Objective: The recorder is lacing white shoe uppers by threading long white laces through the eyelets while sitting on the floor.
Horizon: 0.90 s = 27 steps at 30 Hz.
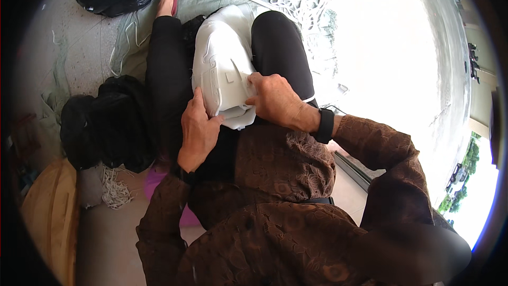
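We steady the white shoe [219, 69] on our lap: left hand [198, 130] cupping its heel, right hand [275, 100] fingers seemingly pinching its tab; next calls for firm grip.

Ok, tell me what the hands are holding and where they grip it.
Both hold a white shoe on the lap: the left hand at its near left edge, the right hand pinching its near right side.

Both hands, left hand [198, 130] and right hand [272, 100], hold a white shoe [219, 69] on the lap.
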{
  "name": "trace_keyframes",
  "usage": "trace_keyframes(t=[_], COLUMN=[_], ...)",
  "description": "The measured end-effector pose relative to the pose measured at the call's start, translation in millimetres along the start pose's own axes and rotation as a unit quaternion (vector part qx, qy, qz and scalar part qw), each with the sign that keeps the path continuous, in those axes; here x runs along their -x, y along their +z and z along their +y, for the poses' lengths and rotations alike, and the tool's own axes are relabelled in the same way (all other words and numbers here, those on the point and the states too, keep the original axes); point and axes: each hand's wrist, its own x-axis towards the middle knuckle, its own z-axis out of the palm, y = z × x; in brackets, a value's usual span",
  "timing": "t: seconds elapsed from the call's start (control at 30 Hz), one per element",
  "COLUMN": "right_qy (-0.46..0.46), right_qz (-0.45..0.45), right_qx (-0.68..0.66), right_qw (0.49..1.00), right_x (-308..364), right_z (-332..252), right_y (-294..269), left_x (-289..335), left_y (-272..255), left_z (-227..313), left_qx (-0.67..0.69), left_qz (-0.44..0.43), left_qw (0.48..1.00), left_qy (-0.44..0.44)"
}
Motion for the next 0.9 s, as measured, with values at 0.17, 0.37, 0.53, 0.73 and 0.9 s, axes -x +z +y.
trace_keyframes(t=[0.17,0.37,0.53,0.73,0.9], right_qy=[-0.035,-0.091,0.116,0.114,0.148], right_qz=[-0.018,0.145,0.275,0.175,0.119], right_qx=[-0.007,-0.196,-0.083,0.139,0.218], right_qw=[0.999,0.966,0.951,0.968,0.957], right_x=[-10,-14,-115,-233,-309], right_z=[13,50,212,331,352], right_y=[14,-42,-48,-25,-8], left_x=[-38,-28,-47,-62,-96], left_y=[-3,-39,-46,-58,-58], left_z=[3,23,12,-14,-2], left_qx=[-0.041,-0.036,0.093,0.198,0.122], left_qz=[-0.17,-0.13,-0.081,-0.086,-0.045], left_qw=[0.984,0.991,0.989,0.945,0.991], left_qy=[-0.032,-0.016,-0.076,-0.246,-0.038])
